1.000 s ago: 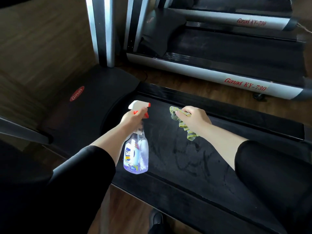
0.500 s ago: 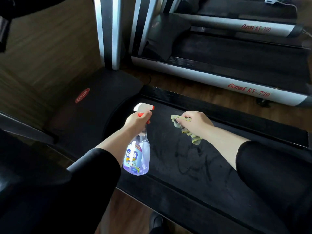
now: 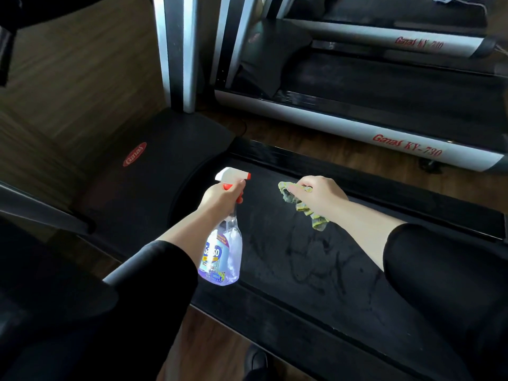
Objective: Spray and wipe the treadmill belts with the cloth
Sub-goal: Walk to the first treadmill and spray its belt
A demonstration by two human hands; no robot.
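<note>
At the left we are gripping the neck of the spray bottle (image 3: 222,251) in our left hand (image 3: 220,200), with our fingers curled round it by the red trigger. The bottle is hanging over the near side of the dark treadmill belt (image 3: 316,270), nozzle pointing right. Further right, our right hand (image 3: 319,196) is clutching the bunched yellow-green cloth (image 3: 305,207), fingers curled over it, and holding it down on the belt beyond some pale smeared streaks.

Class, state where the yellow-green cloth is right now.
In the head view, the cloth is bunched under the right hand on the treadmill belt, right of the spray bottle.
</note>
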